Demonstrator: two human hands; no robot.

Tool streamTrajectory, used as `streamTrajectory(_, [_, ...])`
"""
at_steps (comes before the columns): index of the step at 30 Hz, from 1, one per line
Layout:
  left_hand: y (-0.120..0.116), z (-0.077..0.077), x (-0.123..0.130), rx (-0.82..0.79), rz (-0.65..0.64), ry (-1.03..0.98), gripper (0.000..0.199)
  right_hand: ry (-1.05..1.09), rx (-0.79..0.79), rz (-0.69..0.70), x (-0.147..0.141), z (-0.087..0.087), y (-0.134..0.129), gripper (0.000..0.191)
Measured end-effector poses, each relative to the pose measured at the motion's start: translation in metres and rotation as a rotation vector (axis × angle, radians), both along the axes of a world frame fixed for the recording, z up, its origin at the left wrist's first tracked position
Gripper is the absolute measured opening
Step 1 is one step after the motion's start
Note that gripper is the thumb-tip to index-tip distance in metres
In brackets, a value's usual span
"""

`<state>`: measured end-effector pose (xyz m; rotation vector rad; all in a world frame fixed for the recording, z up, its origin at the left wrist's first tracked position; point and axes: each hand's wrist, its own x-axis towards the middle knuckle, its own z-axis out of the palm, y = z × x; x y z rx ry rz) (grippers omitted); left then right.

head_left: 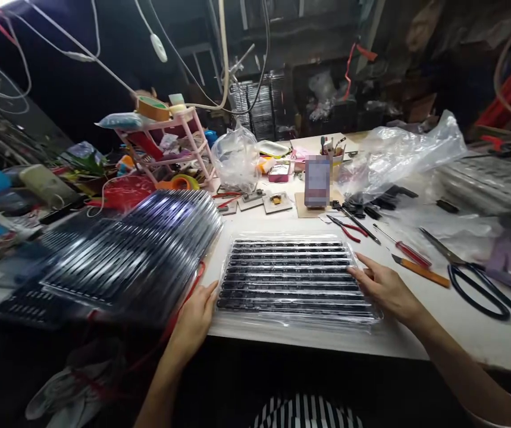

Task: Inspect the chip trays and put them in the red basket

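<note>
A clear plastic tray [288, 273] with rows of black parts lies flat on the white table near its front edge. My left hand [198, 312] grips the tray's left side, its fingertips at the edge. On the opposite side my right hand [382, 285] has its thumb and fingers closed on the tray's right edge. To the left, a tall pile of similar trays [134, 249] leans over, blurred. A red strap [199, 274] shows between that pile and my left hand.
Large scissors [478, 279], an orange-handled knife [420, 271], a red screwdriver [411, 252] and pliers [347, 227] lie at the right. Behind stand a phone [317, 181], a plastic bag [402, 157] and a pink rack [170, 142]. Cables hang overhead.
</note>
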<state>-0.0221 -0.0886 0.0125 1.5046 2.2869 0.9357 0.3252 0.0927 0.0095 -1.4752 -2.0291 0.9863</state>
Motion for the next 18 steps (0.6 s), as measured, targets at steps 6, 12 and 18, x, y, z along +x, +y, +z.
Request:
streamTrajectory(6, [-0.001,0.020,-0.001,-0.198,-0.044,0.304,0.045,-0.183,0.081,0.022,0.011,0.003,0.005,0.076])
streamTrajectory(12, [0.060,0.027,0.008,-0.146,-0.126,0.445,0.052,-0.334,0.641,0.158,-0.024,0.014,0.008,0.071])
streamTrajectory(18, [0.100,0.001,0.042,-0.254,-0.417,0.525,0.068,-0.520,0.600,0.682,-0.071,0.001,0.002,0.079])
